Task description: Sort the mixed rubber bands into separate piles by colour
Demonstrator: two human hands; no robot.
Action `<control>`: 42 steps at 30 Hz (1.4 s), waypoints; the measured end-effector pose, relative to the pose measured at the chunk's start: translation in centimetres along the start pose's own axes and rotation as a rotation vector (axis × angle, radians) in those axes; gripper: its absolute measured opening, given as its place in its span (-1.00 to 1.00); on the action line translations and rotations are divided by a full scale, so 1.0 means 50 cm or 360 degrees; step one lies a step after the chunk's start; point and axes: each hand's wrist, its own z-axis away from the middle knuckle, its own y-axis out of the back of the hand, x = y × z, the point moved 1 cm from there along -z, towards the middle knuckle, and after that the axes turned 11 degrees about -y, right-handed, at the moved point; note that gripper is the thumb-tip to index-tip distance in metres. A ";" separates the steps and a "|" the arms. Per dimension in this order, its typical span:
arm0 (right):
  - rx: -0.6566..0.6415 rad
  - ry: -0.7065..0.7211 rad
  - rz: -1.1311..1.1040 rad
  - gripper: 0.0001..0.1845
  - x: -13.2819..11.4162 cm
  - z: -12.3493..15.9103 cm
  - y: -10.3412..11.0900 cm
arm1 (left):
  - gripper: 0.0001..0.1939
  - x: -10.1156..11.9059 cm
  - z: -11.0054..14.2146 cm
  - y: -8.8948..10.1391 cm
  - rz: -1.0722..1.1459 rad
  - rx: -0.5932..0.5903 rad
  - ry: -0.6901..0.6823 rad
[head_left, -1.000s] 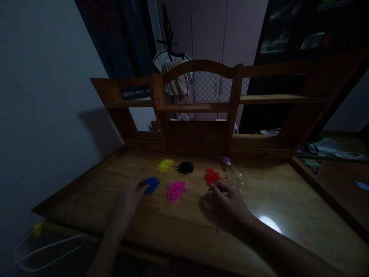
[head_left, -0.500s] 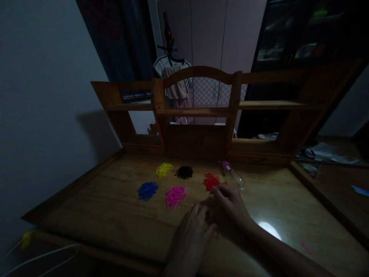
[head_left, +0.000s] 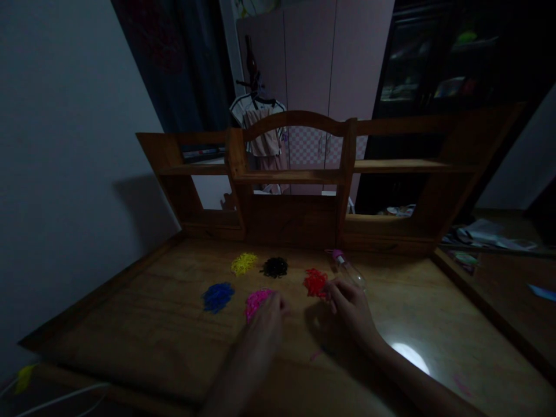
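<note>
My left hand (head_left: 266, 324), blurred by motion, reaches over the near right side of a pile of pink rubber bands (head_left: 256, 302); whether its fingers hold anything is hidden. At the near edge of a pile of red rubber bands (head_left: 315, 282), my right hand (head_left: 353, 310) has thumb and forefinger pinched together. What lies in that pinch is too small to make out. Between my forearms lies a short pink and dark strand (head_left: 321, 352). Other piles hold blue bands (head_left: 218, 296), yellow bands (head_left: 244, 263) and black bands (head_left: 275, 267).
A clear bottle with a purple cap (head_left: 347, 269) lies behind my right hand. A wooden shelf unit (head_left: 295, 175) stands along the back of the wooden table (head_left: 152, 324). Papers (head_left: 490, 233) lie off to the right, and a white cable (head_left: 65, 399) hangs at the lower left.
My left hand has moved away from the near middle, left and forward to the pink pile, uncovering the small strand. My right hand stays by the red pile. The view has shifted slightly.
</note>
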 end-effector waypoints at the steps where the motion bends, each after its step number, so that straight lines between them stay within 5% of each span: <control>1: -0.0003 -0.0003 -0.0004 -0.60 -0.001 0.000 0.000 | -0.77 -0.024 -0.022 0.038 -0.0056 0.0072 0.0058; 6: -0.0016 0.0009 0.0025 -0.60 -0.003 0.002 -0.002 | -0.89 -0.145 -0.138 0.203 -0.0412 0.0277 0.0176; 9: -0.0004 0.0032 0.0055 -0.59 0.000 0.001 -0.001 | -0.92 -0.190 -0.169 0.234 -0.0444 0.0255 0.0198; 12: 0.0027 0.0051 0.0066 -0.58 0.005 -0.004 0.002 | -0.86 -0.187 -0.166 0.234 -0.0448 0.0248 0.0170; 18: 0.0046 0.0058 0.0066 -0.57 0.007 -0.006 0.003 | -0.78 -0.033 -0.071 0.177 -0.0280 0.0161 0.0009; 24: 0.0032 0.0035 0.0076 -0.57 0.006 -0.004 0.002 | -0.82 0.123 0.052 0.012 0.0242 -0.0294 0.0004; 27: 0.0049 0.0038 0.0042 -0.57 0.007 -0.004 0.003 | -0.88 0.130 0.067 -0.047 0.0299 -0.0389 0.0058; 31: 0.0097 0.0075 0.0034 -0.57 0.003 -0.005 0.004 | -0.96 0.111 0.055 -0.075 0.0263 -0.0361 0.0116; 38: 0.0173 0.0057 0.0001 -0.63 -0.005 -0.009 0.016 | -0.80 0.082 0.070 -0.086 0.0092 -0.0355 -0.0134; 42: 0.0240 0.0042 -0.0123 -0.62 -0.008 -0.017 0.029 | -0.74 0.071 0.051 -0.049 0.0113 -0.0251 -0.0114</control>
